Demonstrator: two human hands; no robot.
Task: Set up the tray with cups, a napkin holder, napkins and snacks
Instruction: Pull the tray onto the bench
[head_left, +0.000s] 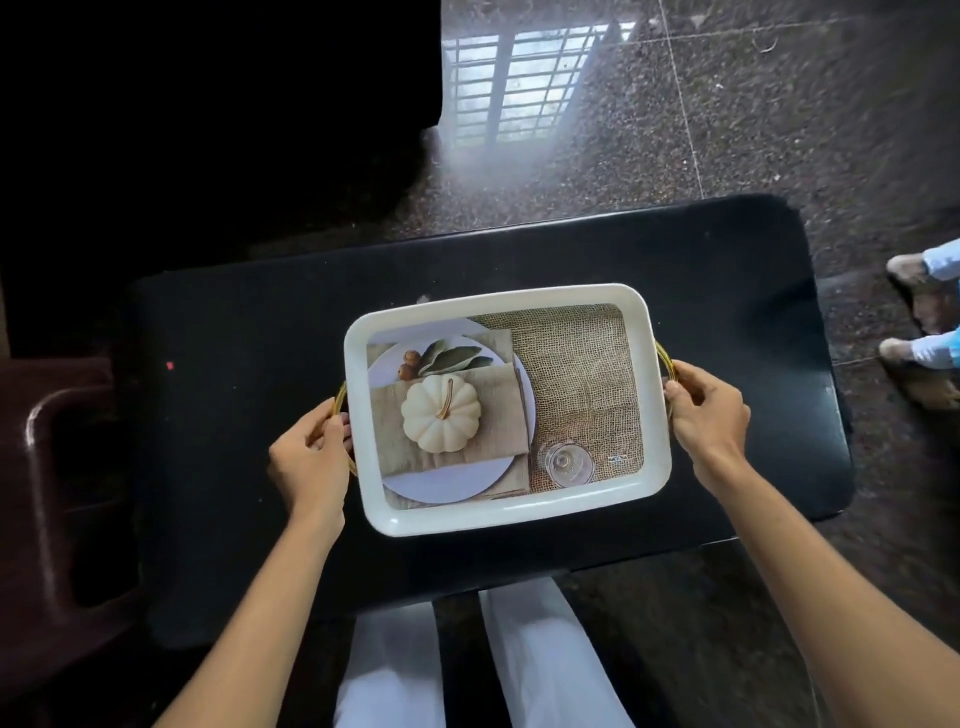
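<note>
Tray (358, 332): white, rectangular, printed pumpkin-and-burlap picture inside, lies flat at centre of black table (234, 415). Head view: left hand (311, 457) curls fingers round gold handle (338, 401) at tray's left end. Right hand (709, 415) curls fingers round gold handle at right end. White trouser legs (545, 665) show below table.

Left hand (311, 452), right hand (709, 410), fingers curled.

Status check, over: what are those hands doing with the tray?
Left hand, right hand: each grips a gold side handle. Tray over black table, bare but for its printed picture. No cups, napkins or snacks in view.
</note>
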